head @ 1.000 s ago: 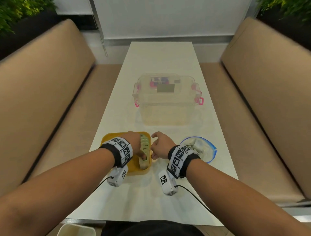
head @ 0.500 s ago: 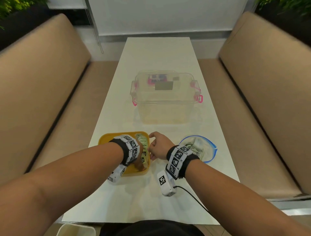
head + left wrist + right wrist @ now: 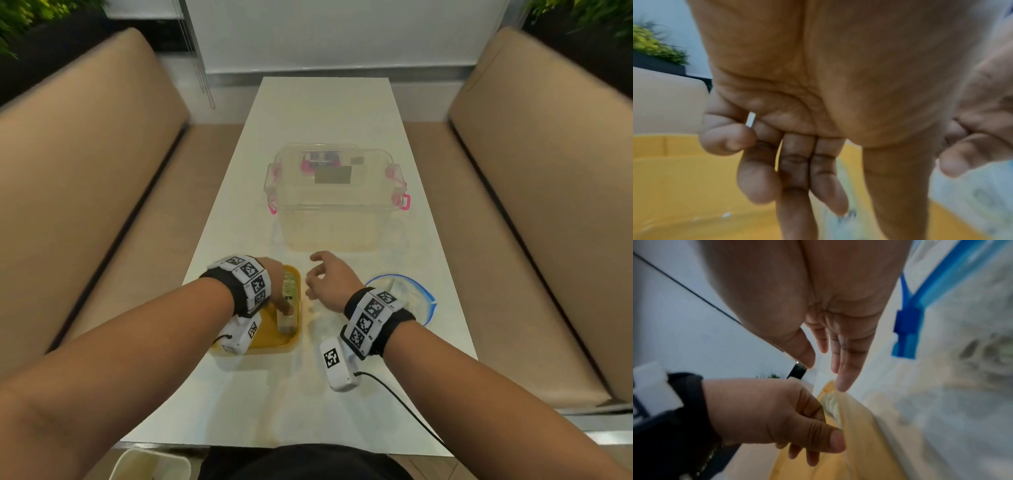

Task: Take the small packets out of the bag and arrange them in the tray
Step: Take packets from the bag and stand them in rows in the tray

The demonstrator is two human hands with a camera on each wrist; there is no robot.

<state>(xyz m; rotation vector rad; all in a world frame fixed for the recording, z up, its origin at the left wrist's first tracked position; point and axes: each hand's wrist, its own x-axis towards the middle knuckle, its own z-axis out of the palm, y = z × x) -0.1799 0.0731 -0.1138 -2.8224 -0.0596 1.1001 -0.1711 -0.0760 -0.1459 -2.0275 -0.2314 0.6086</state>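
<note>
On the near end of the long white bench [image 3: 329, 137], a shallow yellow plastic tray [image 3: 270, 337] sits just left of the middle, and a clear plastic zip bag with a blue closure [image 3: 416, 301] lies to its right, with bare bench between them. Small pale green packets [image 3: 289, 298] stand on edge in a row along the right wall of the tray; the row runs away from the person, so its long axis is front to back. More packets show dimly through the bag, but how many I cannot tell.

The person's left hand [image 3: 275, 284] reaches down into the tray, and its fingers [image 3: 835, 441] are bent around the near part of the row, thumb on one side, pinching the packets. The right hand [image 3: 327, 281] hovers above the bare bench between tray and bag, holding nothing, with its fingers [image 3: 844, 363] loose and nearly straight.

I judge that the left hand is straightening the row while the right one is free for the next packet. The bag lies to the right of the right hand and a little toward the person, so this hand is clearly the nearer one; it must turn back to the right to reach the bag's open mouth. Behind, a clear plastic storage box with pink latches [image 3: 335, 195] stands well apart.
</note>
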